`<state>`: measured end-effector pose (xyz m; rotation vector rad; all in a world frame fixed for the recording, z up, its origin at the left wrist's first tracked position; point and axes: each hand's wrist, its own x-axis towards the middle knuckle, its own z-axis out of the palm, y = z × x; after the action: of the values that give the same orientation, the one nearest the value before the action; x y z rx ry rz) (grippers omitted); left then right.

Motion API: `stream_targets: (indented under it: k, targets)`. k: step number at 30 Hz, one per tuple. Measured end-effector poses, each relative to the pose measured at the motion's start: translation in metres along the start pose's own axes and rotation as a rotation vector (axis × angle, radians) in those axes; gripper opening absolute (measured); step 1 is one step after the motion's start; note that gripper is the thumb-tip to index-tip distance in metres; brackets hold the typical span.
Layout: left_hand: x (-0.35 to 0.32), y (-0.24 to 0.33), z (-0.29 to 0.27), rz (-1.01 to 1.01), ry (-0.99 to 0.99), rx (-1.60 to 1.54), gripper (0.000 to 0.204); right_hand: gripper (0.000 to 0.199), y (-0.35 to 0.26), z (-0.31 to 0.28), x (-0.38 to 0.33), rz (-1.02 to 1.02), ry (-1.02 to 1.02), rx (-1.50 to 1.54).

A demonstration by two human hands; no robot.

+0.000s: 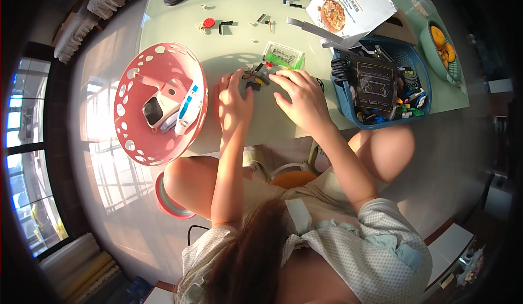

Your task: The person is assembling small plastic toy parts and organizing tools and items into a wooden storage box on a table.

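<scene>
Brick pile (256, 77) sits on the pale green table (169, 29) near its front edge, small loose pieces, mostly grey and black with a bit of yellow, lying between the two hands. Using it as landmark.

Left hand (234, 101): just left of pile, palm down, fingers slightly bent and close together, thumb a little apart on the pile side. Underside hidden, so cannot tell if it has hold of a piece.

Right hand (301, 96): just right of pile, fingers stretched toward it, thumb spread well clear of the index finger, nothing in that gap. Fingertips at the pile's edge; contact with a piece cannot be told.

Just beyond pile: clear tray (285, 54) with green at its near side. Farther beyond, a scatter of small parts; beyond and left, red disc (208, 23) and black angled piece (223, 28).

Left of pile: pink basket (188, 67) with phone (153, 112) inside. Right of pile, past the right hand: blue basket (347, 108) holding dark packet (375, 85) and many coloured bricks (412, 105). Beyond and right: white printed carton (362, 2). Far right: green bowl (433, 59) with oranges (437, 36).
</scene>
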<state>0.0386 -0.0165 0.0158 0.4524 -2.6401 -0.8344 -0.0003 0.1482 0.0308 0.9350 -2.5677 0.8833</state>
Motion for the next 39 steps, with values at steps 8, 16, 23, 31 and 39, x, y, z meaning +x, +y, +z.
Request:
stream_targets:
  k: [8,16,23,31,39]
  targets:
    - [0.014,-0.005,0.007,0.197,-0.034,0.017,0.05,0.043,0.002,0.03,0.028,0.029,-0.078,-0.113]
    - [0.014,-0.005,0.004,0.128,-0.079,-0.074,0.038,0.031,0.005,0.031,0.033,0.024,-0.118,-0.036]
    - [0.014,-0.004,0.003,0.112,-0.049,-0.151,0.022,0.026,0.008,0.032,0.03,-0.028,-0.109,-0.014]
    - [0.015,-0.009,0.009,0.135,0.025,-0.156,0.017,0.032,0.01,0.03,0.03,0.008,-0.123,0.048]
    - [0.014,-0.008,0.009,0.103,0.023,-0.201,0.017,0.036,0.011,0.028,0.029,0.017,-0.134,0.063]
